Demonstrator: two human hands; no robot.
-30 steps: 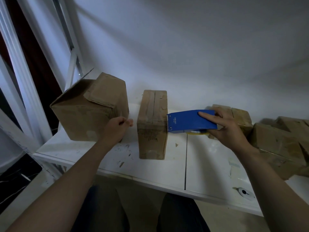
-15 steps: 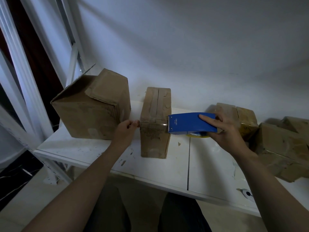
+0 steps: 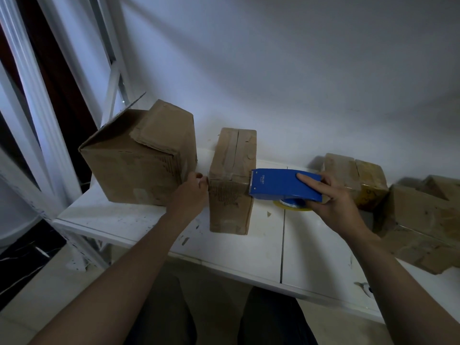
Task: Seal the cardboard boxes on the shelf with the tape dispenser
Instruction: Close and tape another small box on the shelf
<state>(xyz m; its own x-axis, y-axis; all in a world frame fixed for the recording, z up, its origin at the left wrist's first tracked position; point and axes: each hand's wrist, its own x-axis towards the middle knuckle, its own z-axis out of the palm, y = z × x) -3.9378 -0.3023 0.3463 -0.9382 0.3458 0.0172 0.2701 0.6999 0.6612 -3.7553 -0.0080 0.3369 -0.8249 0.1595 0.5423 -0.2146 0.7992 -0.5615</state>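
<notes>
My right grip [image 3: 333,199] clasps the blue plastic tape dispenser [image 3: 278,184] against the narrow brown cardboard box [image 3: 230,200], left grip [image 3: 190,196] pinching its edge; I judge sealing barely begun.

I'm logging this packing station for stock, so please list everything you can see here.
large box: one, brown, shelf's left end, top flap open
narrow box: one, brown, mid-shelf, standing on end
other boxes: at least two, brown, shelf's right end
tape dispenser: one, blue, toothed end against the narrow box
shelf: one, white, scuffed
window frame: white, far left
left hand: holds the narrow box's left edge
right hand: grips the tape dispenser
</notes>
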